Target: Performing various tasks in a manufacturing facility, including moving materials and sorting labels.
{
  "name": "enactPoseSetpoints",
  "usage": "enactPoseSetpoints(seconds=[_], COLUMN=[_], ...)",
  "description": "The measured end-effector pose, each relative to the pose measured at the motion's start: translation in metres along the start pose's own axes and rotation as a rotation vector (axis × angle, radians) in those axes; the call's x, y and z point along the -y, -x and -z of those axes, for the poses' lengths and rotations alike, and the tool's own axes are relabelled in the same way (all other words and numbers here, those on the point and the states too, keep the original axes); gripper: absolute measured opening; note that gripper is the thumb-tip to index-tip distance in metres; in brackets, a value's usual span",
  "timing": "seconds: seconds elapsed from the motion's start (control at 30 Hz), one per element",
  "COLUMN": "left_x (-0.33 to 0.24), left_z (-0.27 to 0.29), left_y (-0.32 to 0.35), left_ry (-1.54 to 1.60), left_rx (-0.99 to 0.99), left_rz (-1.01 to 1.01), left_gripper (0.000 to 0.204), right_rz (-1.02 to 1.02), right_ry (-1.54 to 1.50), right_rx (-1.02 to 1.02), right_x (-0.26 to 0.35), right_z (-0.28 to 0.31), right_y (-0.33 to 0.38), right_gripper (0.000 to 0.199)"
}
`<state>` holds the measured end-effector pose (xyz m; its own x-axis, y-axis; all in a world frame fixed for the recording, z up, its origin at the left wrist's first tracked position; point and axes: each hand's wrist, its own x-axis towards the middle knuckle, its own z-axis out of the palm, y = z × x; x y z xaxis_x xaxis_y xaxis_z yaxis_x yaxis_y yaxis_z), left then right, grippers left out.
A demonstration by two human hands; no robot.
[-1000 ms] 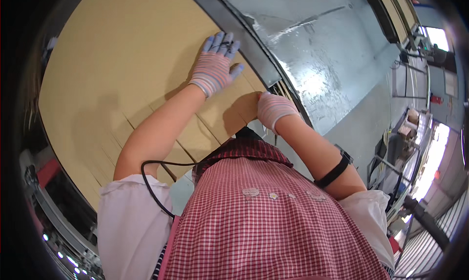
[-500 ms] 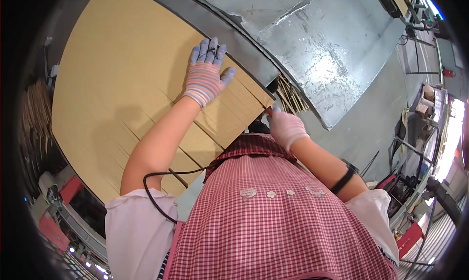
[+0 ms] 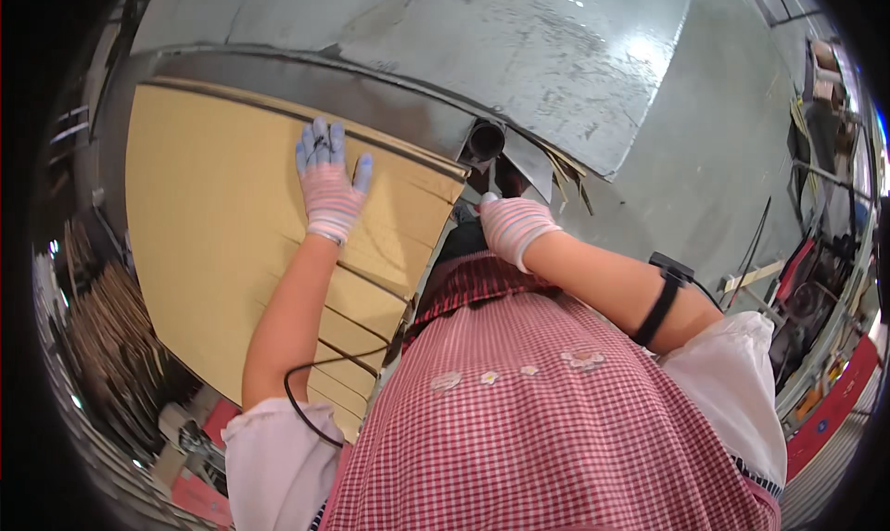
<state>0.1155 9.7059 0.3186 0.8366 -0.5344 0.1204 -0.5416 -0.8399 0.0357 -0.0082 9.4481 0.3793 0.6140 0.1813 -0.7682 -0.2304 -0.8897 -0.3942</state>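
My left hand [image 3: 332, 183], in a striped glove with bluish fingertips, lies flat on a stack of tan cardboard sheets [image 3: 213, 207]. Its fingers point toward the far edge and are spread. Long dark slits run through the cardboard beside it. My right hand [image 3: 514, 227], in a matching glove, is closed just past the stack's right corner, apart from the cardboard. Whatever its fingers hold is hidden. A thin black cord [image 3: 301, 410] loops by my left forearm.
A dark round tube end [image 3: 486, 141] stands beyond my right hand, with thin cardboard strips [image 3: 565, 170] beside it. A scuffed grey metal sheet [image 3: 538, 49] spans the far side. Stacked brown sheets [image 3: 111, 322] stand at the left. Shelving [image 3: 834, 170] lines the right.
My right hand has come off the cardboard's corner, where a small red thing showed in its grip. The whole view has turned. My left hand stays flat on the stack.
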Motion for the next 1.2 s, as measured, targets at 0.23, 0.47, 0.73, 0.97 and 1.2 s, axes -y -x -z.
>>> enactPoseSetpoints(seconds=[0.23, 0.47, 0.73, 0.97, 1.2], left_x=[-0.003, -0.009, -0.008, -0.010, -0.023], left_z=[0.002, 0.009, 0.005, 0.011, 0.016], left_y=[0.002, -0.005, -0.014, -0.008, 0.034], left_ry=[-0.003, 0.040, 0.016, 0.070, 0.135], left_rx=[0.047, 0.013, -0.002, 0.010, -0.018], left_rz=[-0.013, -0.040, -0.020, 0.025, 0.226], left_gripper=[0.071, 0.066, 0.067, 0.067, 0.071], right_rz=[0.059, 0.147, -0.339, -0.297, 0.005], right_ry=[-0.141, -0.198, 0.152, -0.862, -1.300], right_rx=[-0.102, -0.222, 0.323, 0.202, -0.055], right_x=[-0.021, -0.036, -0.249, -0.156, -0.071], right_z=[-0.046, -0.065, -0.167, -0.064, 0.010], right_y=[-0.036, -0.077, -0.029, -0.129, -0.114], right_gripper=[0.026, 0.019, 0.035, 0.025, 0.098])
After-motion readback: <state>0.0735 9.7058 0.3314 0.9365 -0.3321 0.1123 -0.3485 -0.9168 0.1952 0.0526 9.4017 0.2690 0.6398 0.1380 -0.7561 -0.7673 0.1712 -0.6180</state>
